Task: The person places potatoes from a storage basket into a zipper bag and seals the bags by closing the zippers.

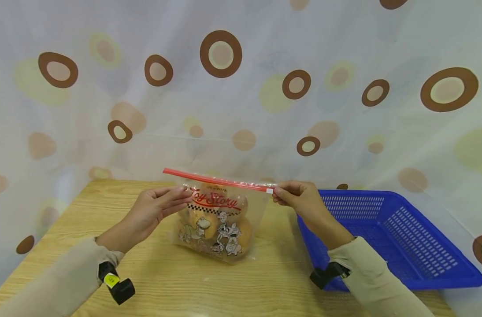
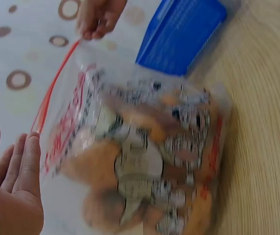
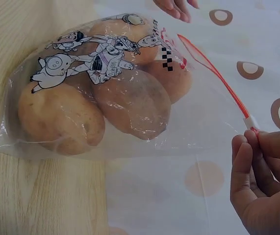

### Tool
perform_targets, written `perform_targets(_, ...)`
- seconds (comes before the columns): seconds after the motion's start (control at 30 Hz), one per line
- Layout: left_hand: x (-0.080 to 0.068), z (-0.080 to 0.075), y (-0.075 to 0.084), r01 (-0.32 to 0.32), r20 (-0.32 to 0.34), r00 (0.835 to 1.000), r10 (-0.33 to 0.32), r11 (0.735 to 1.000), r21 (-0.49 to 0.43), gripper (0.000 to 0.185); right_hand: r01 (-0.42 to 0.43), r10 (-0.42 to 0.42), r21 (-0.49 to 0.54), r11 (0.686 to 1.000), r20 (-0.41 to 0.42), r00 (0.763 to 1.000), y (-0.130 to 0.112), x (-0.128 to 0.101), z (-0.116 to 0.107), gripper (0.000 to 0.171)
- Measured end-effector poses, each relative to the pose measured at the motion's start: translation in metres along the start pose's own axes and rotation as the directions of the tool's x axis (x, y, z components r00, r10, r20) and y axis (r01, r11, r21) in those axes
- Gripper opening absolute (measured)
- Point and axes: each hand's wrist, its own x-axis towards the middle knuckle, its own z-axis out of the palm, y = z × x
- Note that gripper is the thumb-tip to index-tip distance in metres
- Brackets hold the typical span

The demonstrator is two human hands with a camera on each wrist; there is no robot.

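Your right hand (image 1: 300, 198) has its fingers (image 3: 245, 156) pressed together, pinching the white slider (image 3: 250, 122) at the end of the red zip strip (image 1: 217, 180). Your left hand (image 1: 153, 209) lies flat and relaxed, fingers (image 2: 24, 159) straight and side by side against the printed face of the bag (image 1: 215, 220) near its top; nothing is gripped there. The bag stands on its bottom edge on the tabletop (image 1: 165, 281), between your hands, with the blue basket (image 1: 403, 237) just to its right. Contents: several potatoes (image 3: 130, 100), rounded, packed low in the bag. Judgement: film is thin, soft and slick, so it will crumple and slide under a light pinch; the load sits heavy at the bottom and will swing or sag if you lift by the strip alone. The zip strip is the stiffest part, a fair hold for guiding. For carrying, support under the potatoes, or grip the film bunched just beneath the strip.
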Motion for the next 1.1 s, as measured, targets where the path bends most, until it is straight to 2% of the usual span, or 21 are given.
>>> perform_targets(0.1, 0.004, 0.023, -0.001, 0.024, 0.022, 0.999, -0.024, 1.000, -0.009, 0.039, -0.005, 0.005, 0.016, 1.000, 0.000, 1.000, -0.001, -0.001, 0.001, 0.027)
perform_targets(0.27, 0.016, 0.062, -0.006, 0.060, 0.066, 0.996, -0.056, 0.997, -0.050, 0.036, -0.017, 0.016, 0.076, 0.997, 0.009, 1.000, -0.004, -0.003, 0.003, 0.022)
perform_targets(0.47, 0.031, 0.098, -0.016, 0.058, 0.092, 0.994, -0.057, 0.998, -0.010, 0.035, -0.028, 0.027, 0.138, 0.990, 0.011, 1.000, -0.008, -0.005, 0.007, 0.013)
perform_targets(0.77, 0.042, 0.117, -0.021, 0.124, 0.080, 0.990, -0.120, 0.991, -0.042, 0.032, -0.032, 0.031, 0.145, 0.989, 0.008, 0.999, -0.013, -0.005, 0.013, 0.015)
perform_targets(0.9, 0.045, 0.125, -0.023, 0.107, 0.081, 0.992, -0.101, 0.992, -0.067, 0.034, -0.015, 0.014, 0.129, 0.992, 0.006, 1.000, -0.016, -0.006, 0.014, 0.014)
perform_targets(1.1, 0.048, 0.138, -0.026, 0.050, 0.000, 0.999, -0.051, 0.990, -0.128, 0.029, 0.017, -0.017, 0.079, 0.997, 0.002, 1.000, -0.016, -0.007, 0.017, 0.020)
